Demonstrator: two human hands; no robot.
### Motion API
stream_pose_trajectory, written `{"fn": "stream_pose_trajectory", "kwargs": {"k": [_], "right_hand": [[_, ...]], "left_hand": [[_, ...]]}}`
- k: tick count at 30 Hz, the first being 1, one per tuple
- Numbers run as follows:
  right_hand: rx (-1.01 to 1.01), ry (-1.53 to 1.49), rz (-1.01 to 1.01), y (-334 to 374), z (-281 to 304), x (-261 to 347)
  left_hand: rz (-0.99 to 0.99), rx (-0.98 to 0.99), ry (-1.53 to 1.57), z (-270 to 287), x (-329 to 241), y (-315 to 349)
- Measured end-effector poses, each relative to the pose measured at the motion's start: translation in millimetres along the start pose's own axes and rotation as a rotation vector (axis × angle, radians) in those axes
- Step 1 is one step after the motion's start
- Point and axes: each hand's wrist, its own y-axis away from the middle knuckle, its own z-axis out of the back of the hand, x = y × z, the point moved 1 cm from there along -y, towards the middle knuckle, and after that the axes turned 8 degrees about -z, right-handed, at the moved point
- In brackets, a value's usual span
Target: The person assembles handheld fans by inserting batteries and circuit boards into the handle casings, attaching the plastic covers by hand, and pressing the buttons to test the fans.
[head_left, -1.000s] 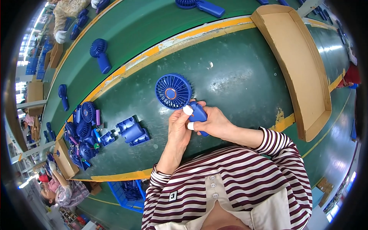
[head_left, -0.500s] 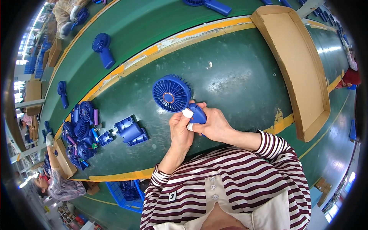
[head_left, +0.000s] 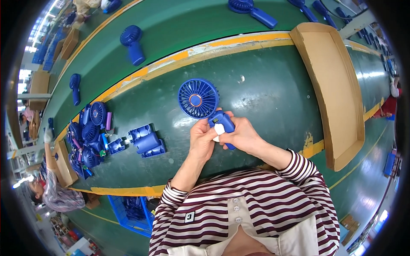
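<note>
And here's the blue fan (head_left: 205,109), held in both hands above the near side of the green table (head_left: 265,85), its round head facing up and tipped away from the body, its handle (head_left: 226,120) slanting back toward the striped shirt (head_left: 256,200). The left hand (head_left: 202,138) has its fingers curled in snugly by the neck and upper handle, thumb laid across the front, a white cover (head_left: 219,129) on its tip. Over on the other side, the right hand (head_left: 243,135) wraps the handle too, fingers bent behind it and thumb pressing in from the front; just how tightly either one squeezes, I cannot tell. Off to the left of the hands lie some blue shell pieces (head_left: 147,143), side by side on the tabletop, and just beyond them a jumbled pile of fan parts (head_left: 90,132), a purple cylinder (head_left: 109,120) at its edge. Look right and there's a long, shallow cardboard tray (head_left: 337,98). Past the yellow edging, more fans (head_left: 133,45) lie spaced out along the green belt (head_left: 179,30). Down below the table's near edge sits a blue crate (head_left: 136,227) with dark blue pieces inside, and at far left a co-worker (head_left: 62,196) reaches an arm toward the belt.
</note>
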Motion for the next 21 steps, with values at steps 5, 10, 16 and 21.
{"fn": "stream_pose_trajectory", "kwargs": {"k": [5, 10, 16, 21], "right_hand": [[0.021, 0.042, -0.04, 0, 2, -3], [0.005, 0.056, -0.039, -4, 3, -6], [0.493, -0.557, -0.231, -12, 28, -15], [0.63, -0.688, -0.196, -16, 30, -23]], "left_hand": [[-0.036, -0.031, -0.059, 0, 4, 4], [-0.061, -0.076, -0.073, -2, 7, 4], [0.007, 0.034, -0.042, 7, -5, 2], [0.038, 0.07, -0.012, 7, -9, -1]]}}
